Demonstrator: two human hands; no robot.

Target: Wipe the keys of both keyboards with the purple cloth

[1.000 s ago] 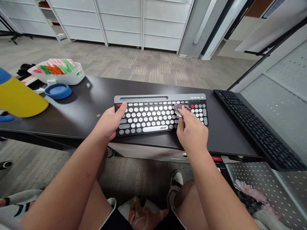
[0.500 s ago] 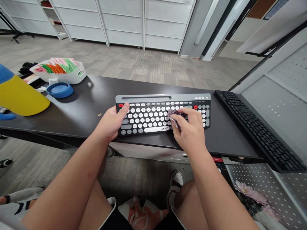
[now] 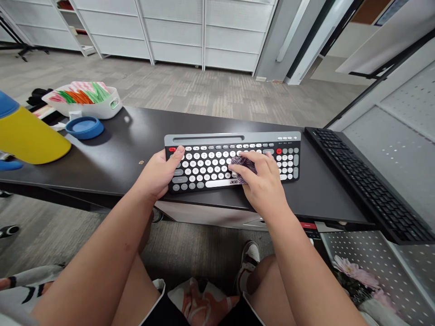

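Head view, my left hand [image 3: 157, 175] clamped on the white-keyed keyboard [image 3: 207, 164], my right hand's [image 3: 265, 184] fingers spread over a striped cloth [image 3: 245, 164].

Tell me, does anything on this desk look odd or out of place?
A small tan fleck lies on the desk, just left of the left hand, pale against the dark surface; I cannot tell what it is. The black keyboard at right seems to jut past the desk's front edge. Nothing looks spilled.

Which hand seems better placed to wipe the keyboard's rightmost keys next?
Probably the right hand: it holds the cloth nearer those keys, while the left hand grips the opposite end of the keyboard.
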